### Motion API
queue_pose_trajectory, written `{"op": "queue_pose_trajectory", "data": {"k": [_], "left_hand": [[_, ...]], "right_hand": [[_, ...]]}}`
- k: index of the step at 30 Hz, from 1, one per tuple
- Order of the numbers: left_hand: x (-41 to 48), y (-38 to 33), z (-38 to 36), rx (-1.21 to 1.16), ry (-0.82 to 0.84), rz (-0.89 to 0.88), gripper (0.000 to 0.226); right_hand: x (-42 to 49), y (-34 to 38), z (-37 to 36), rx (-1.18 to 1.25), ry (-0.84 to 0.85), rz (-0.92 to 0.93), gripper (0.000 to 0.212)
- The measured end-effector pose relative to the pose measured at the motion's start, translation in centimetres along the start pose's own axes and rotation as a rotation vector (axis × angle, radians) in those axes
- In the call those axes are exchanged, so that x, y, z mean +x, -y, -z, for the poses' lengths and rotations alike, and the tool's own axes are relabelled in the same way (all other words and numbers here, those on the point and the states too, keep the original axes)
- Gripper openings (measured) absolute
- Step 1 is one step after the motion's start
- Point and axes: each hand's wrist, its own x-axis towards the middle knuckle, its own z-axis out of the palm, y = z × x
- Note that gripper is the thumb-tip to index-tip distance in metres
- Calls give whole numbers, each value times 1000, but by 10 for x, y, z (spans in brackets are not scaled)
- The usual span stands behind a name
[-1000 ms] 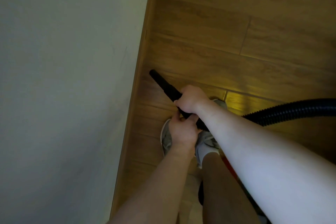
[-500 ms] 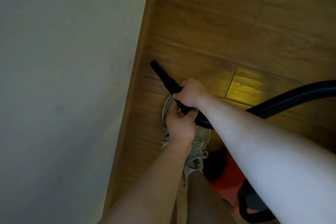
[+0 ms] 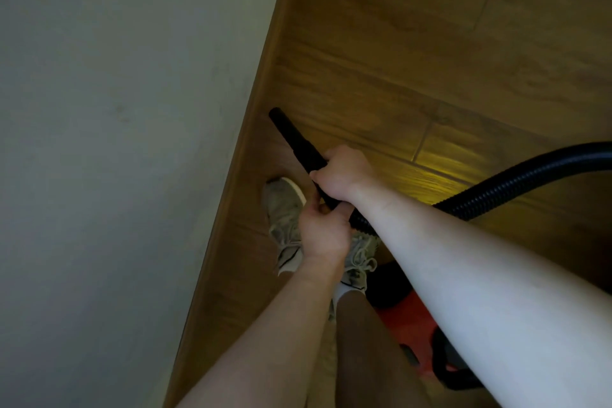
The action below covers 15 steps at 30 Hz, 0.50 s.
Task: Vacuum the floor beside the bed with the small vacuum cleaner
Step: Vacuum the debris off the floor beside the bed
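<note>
Both your hands grip the black wand (image 3: 294, 142): your right hand (image 3: 341, 175) is forward, and your left hand (image 3: 323, 232) is just behind it, near the hose (image 3: 496, 189) joint. The wand's long axis runs ahead and leftward from them, its tip close to the wooden border (image 3: 265, 109) of the floor (image 3: 397, 76). The red vacuum body (image 3: 407, 308) sits behind you, farther from that border.

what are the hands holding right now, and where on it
Both hold the black vacuum wand: right hand around its middle, left hand just behind, where the ribbed hose joins.
</note>
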Motion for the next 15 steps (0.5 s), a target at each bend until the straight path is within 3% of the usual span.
{"op": "queue_pose_trajectory", "data": {"k": [8,15], "left_hand": [[-9,20,41,-21,37,16,50],[-12,57,96,26,74,32,36]], "right_hand": [[-19,2,-37,11,15,5,23],[-41,-5,-93,36,23,-46,25]]}}
